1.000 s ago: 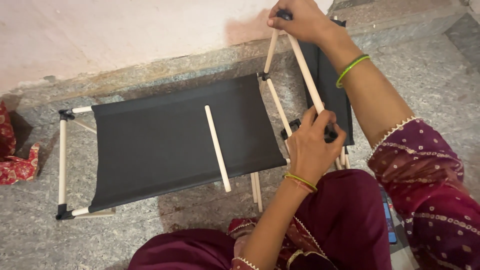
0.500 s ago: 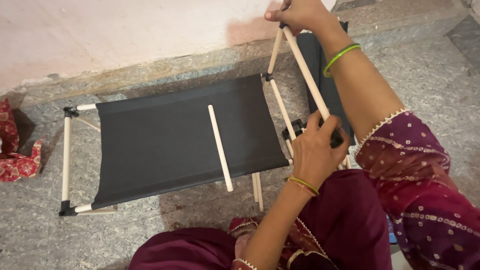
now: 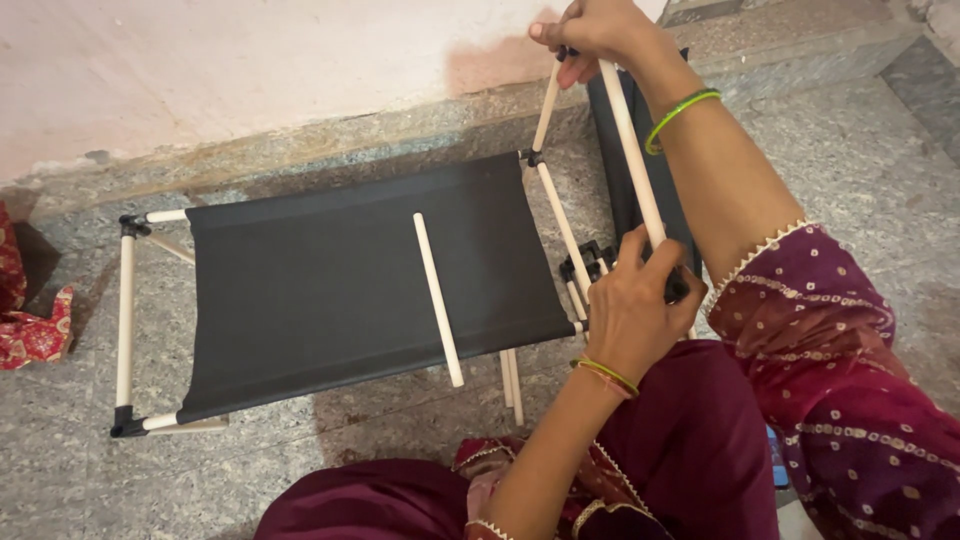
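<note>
Since the earlier frames, both hands have kept their places on the same pale wooden rod (image 3: 632,150), with hardly any shift; the view alone has drifted slightly. Right hand (image 3: 590,30) is clenched over the rod's upper end, at a black plastic corner joint by the wall. Left hand (image 3: 628,310) grips the lower end, fingers wrapped over a black connector (image 3: 590,262) where several rods meet. That rod is round, smooth and unpainted, running steeply from top to bottom in front of a second dark fabric panel (image 3: 625,170) standing behind it.

Flat on the speckled stone floor (image 3: 300,470) lies a frame of similar dowels carrying a taut matte black fabric panel (image 3: 330,285), rectangular, creased along its far edge. A loose dowel (image 3: 438,298) rests across that cloth, unattached. Black corner joints (image 3: 128,425) close the frame's left side. Green bangles circle each wrist; the sleeves are maroon with pale embroidered trim. A red patterned cloth (image 3: 30,335) lies at the left edge.
</note>
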